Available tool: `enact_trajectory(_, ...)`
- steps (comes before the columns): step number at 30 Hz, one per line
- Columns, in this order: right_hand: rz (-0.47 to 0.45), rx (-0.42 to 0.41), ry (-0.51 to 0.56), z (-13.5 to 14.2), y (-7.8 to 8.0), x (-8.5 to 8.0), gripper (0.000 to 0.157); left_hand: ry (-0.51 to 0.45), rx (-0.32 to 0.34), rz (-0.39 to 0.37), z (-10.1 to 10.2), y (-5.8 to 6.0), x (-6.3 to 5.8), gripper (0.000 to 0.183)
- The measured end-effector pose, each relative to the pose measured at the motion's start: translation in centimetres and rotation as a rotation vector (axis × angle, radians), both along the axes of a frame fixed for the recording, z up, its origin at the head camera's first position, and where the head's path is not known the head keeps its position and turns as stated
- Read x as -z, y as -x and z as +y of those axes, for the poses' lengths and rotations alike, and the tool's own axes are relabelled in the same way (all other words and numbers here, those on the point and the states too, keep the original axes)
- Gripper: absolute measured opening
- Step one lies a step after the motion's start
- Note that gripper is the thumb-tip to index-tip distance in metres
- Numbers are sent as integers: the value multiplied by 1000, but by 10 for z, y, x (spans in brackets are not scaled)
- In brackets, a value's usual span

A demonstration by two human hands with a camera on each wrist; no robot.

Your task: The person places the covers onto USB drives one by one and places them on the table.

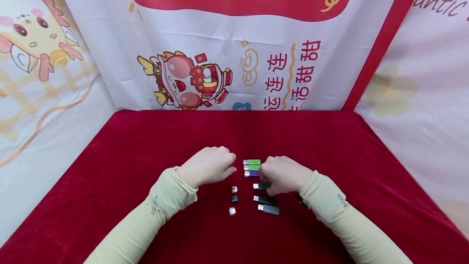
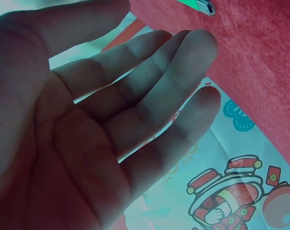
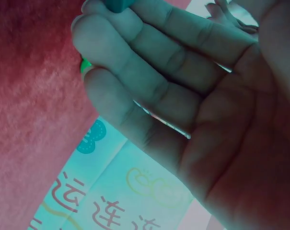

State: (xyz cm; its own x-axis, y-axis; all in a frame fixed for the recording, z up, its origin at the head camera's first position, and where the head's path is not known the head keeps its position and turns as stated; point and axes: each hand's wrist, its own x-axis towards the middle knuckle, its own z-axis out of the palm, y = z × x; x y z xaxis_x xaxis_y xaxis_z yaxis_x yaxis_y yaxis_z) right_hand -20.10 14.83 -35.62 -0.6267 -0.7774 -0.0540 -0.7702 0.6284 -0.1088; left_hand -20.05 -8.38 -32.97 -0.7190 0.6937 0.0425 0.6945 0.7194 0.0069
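Observation:
My right hand (image 1: 283, 174) pinches a black USB flash drive (image 1: 261, 185) at its rear end, the silver plug pointing left. In the right wrist view, a dark piece of the drive (image 3: 119, 5) shows at the fingertips. Just beyond lie two green USB drives (image 1: 253, 162) and a purple one (image 1: 252, 173), partly covered by the hand. Nearer me are another black drive (image 1: 264, 200) and a grey one (image 1: 269, 210), plugs bare. My left hand (image 1: 209, 165) hovers left of the row, fingers loosely bent and holding nothing, as the palm in the left wrist view (image 2: 101, 124) confirms.
Two shiny caps (image 1: 234, 189) and a black cap (image 1: 234, 199) form a short column between the forearms. Everything lies on a red velvet cloth (image 1: 176, 133). Printed curtains (image 1: 234, 31) enclose the table at the back and both sides.

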Motion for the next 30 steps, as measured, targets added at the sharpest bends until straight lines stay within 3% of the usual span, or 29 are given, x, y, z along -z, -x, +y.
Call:
enact_trajectory(12,0,-7,91,9,2,-19,23,67,-2,-24,4,1,10,17)
enact_trajectory(20,76,-45,99,11,0,-26,19,78,41,-33,6,2,19,21)
enact_trajectory(30,135,-38,166,17,0,-37,19,102,26,-85,8,0,20,20)
